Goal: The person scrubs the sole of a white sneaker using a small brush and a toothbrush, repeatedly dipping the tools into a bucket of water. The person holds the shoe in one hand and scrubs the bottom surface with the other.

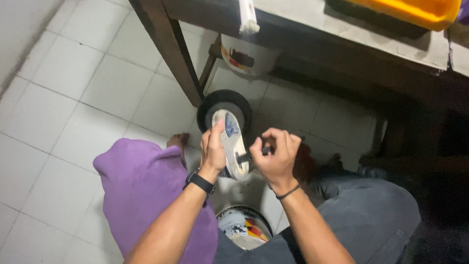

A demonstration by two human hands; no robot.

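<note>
Fingers of the left hand [213, 149] clamp the white shoe [233, 142] sole-up above a bucket [244, 226]; fingers of the right hand [277, 155] close on a dark brush [246, 156] pressed to its sole. Firm grip and short strokes would likely serve best; beyond the shoe lies a black tyre [224, 105], under the desk [342, 22].

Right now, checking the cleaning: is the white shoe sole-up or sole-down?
Sole-up: the white shoe shows its blue-patterned sole, gripped by the left hand.

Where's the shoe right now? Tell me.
In the head view, the shoe sits centre frame, sole up, gripped by the left hand, beside the right hand holding a dark tool.
</note>
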